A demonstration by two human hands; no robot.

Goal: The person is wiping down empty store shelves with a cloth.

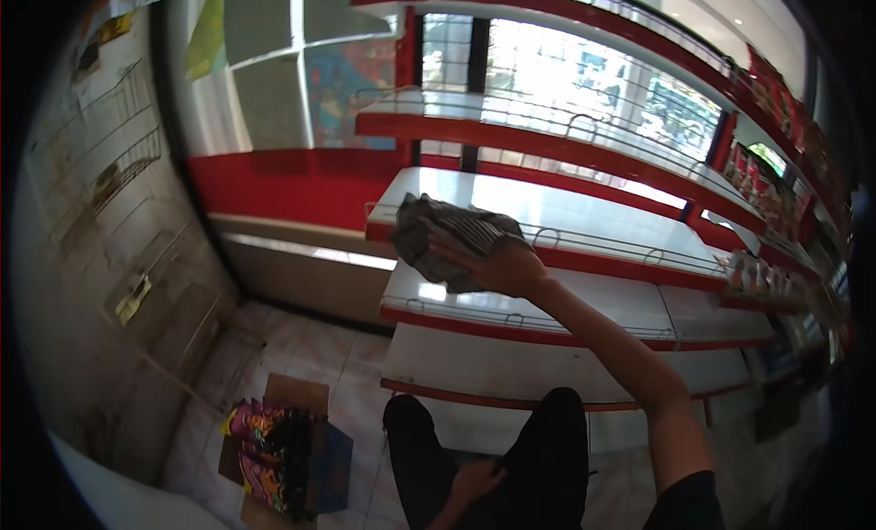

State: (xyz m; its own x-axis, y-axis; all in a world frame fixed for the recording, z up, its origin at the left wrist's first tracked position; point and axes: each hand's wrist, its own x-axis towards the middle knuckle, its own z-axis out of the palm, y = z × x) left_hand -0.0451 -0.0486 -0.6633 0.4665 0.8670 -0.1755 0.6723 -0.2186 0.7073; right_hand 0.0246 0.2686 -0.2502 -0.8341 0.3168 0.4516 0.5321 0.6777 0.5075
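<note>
My right hand reaches forward and holds a grey cloth with a striped part against the left front of a white shelf with a red edge. The cloth hangs over the shelf's wire rail. My left hand rests between my knees, low in the picture; its fingers are dim, and whether they hold anything is not plain.
Above is another red-edged shelf; two more, a lower shelf and the bottom shelf, sit below. An open cardboard box with snack packets stands on the tiled floor. Packaged goods fill shelves at right.
</note>
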